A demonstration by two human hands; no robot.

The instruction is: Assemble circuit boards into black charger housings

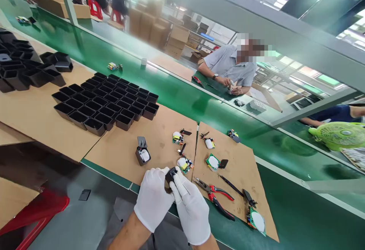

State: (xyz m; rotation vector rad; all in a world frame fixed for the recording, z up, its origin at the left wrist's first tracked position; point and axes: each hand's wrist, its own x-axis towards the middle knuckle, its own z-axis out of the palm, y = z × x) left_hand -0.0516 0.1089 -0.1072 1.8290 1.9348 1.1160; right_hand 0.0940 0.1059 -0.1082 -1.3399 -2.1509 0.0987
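Observation:
My left hand (154, 198), in a white glove, is closed around a small black adapter case (169, 185) above the bench's front edge. My right hand (192, 212), also gloved, grips the same case, its fingers pressed onto the top. Fingers cover much of the case. Just left stands another black case (143, 158), with white-topped parts inside and its lid with pins tilted up. Beyond my hands lie circuit boards with white pads, including one (185, 164) close to my right fingers and another (213, 161) with a black cover attached.
Red-handled pliers (215, 196) and a thin black tool (230, 185) lie right, near another board (257, 221). Many black cases (105, 101) stand grouped on cardboard (40, 117). Behind the green conveyor belt (182, 97) a person (232, 67) works; a green fan (339, 134) stands right.

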